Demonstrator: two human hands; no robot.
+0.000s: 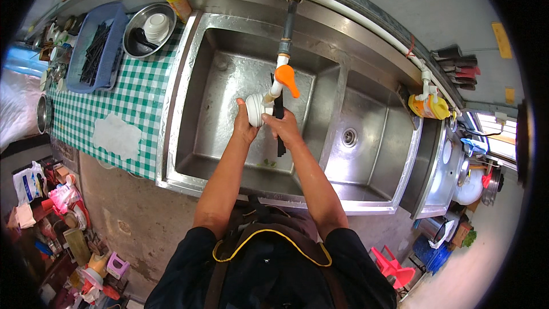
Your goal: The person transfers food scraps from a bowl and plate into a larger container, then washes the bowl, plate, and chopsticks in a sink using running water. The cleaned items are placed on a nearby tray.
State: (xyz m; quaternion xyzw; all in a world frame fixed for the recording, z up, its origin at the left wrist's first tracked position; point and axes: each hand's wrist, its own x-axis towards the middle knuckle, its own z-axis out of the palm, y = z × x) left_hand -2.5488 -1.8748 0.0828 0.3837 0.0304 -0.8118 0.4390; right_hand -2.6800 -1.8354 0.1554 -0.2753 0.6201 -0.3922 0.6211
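Over the left basin of a stainless steel sink [223,77], my left hand [245,122] grips a small stack of white bowls [254,109] tilted on their side. The thumb of my right hand [283,128] rests against the stack's edge. Its other fingers curl around a bundle of black chopsticks [281,148] pointing toward me. Just above the bowls hangs the white tap [279,86] with an orange lever [286,78]; it partly covers the bowls and chopsticks. Whether water runs from it I cannot tell. Green scraps [268,163] lie on the basin floor.
Left of the sink, a green checked tablecloth [128,90] carries a blue basket [75,60] of black chopsticks and a metal basin [128,43] with white bowls and a black spoon. A yellow bottle [178,0] stands behind. The right basin [369,137] has a drain [349,137].
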